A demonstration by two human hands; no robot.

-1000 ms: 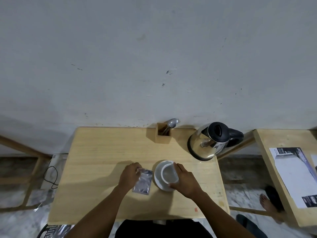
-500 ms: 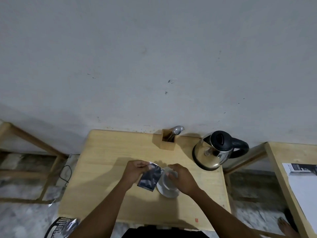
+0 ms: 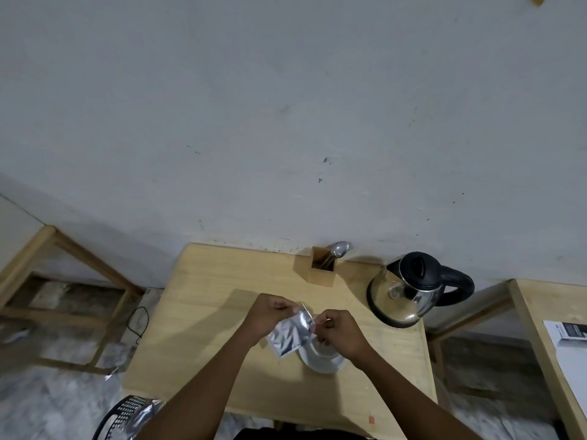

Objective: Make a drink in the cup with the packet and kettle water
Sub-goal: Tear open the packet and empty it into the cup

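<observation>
A silver foil packet [image 3: 290, 335] hangs in the air above the small wooden table [image 3: 206, 312]. My left hand [image 3: 268, 315] pinches its upper left corner and my right hand [image 3: 338, 333] pinches its upper right edge. Just below my right hand a white saucer [image 3: 322, 360] rests on the table; the cup on it is almost wholly hidden by that hand and the packet. A steel kettle [image 3: 401, 300] with a black lid and handle stands at the table's back right.
A wooden holder [image 3: 320, 274] with a spoon [image 3: 338, 249] stands at the table's back edge against the wall. A black basket [image 3: 127, 414] sits on the floor at the lower left. A second table [image 3: 546, 338] with a printed sheet lies to the right.
My left hand lifted the packet off the table and over toward the cup. My right hand let go of the cup and took the packet's other edge.
</observation>
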